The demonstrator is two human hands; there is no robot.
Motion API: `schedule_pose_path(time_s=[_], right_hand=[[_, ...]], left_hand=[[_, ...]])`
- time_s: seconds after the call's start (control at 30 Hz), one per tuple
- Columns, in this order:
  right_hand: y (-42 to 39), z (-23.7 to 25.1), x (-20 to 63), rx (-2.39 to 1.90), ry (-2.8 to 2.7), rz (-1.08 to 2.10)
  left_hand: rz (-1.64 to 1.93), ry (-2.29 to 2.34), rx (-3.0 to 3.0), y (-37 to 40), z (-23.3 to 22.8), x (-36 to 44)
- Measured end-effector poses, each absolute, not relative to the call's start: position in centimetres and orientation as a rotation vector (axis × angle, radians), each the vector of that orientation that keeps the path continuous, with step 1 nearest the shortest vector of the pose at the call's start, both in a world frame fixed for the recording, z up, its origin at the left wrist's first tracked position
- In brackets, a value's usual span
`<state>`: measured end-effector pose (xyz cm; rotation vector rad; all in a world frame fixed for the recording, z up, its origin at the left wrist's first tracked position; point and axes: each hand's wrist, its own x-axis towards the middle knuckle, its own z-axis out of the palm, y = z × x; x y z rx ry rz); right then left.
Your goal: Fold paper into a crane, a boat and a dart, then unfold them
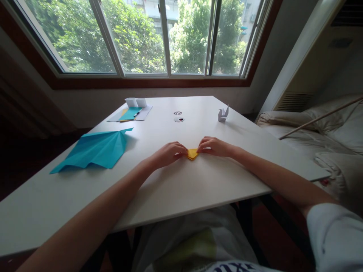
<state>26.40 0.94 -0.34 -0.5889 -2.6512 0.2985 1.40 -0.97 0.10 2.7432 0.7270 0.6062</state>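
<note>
Two bare arms reach over the white table. Left hand and right hand pinch a small yellow paper lying between them near the table's middle. It looks folded small already, but its shape seems unfinished. Well off to the left lies a big blue folded paper; far back stands a white paper crane.

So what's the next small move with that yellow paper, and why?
Probably press the crease flat: both the left hand and right hand pinch the small folded yellow paper at its edges on the white table, and it looks slightly raised.
</note>
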Motion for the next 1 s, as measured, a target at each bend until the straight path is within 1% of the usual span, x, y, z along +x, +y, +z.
schedule_pose_path(time_s=[0.2,0.4,0.5,0.73,1.0], right_hand=[[0.3,-0.1,26.0,-0.597,-2.72,0.218],[-0.5,-0.1,25.4,-0.675,-2.783,0.03],[-0.6,-0.3,25.2,-0.72,-2.812,-0.014],[-0.6,0.4,25.3,-0.784,-2.808,0.05],[0.1,0.9,26.9,-0.912,-2.755,0.165]], left_hand=[[0.541,0.666,2.816,-1.7,0.6,1.8],[0.543,0.703,2.828,-1.9,0.7,2.1],[0.526,0.715,2.81,-2.0,0.8,2.3],[0.321,0.747,2.784,-2.7,1.5,2.1],[0.02,0.961,2.818,-3.6,2.0,1.7]])
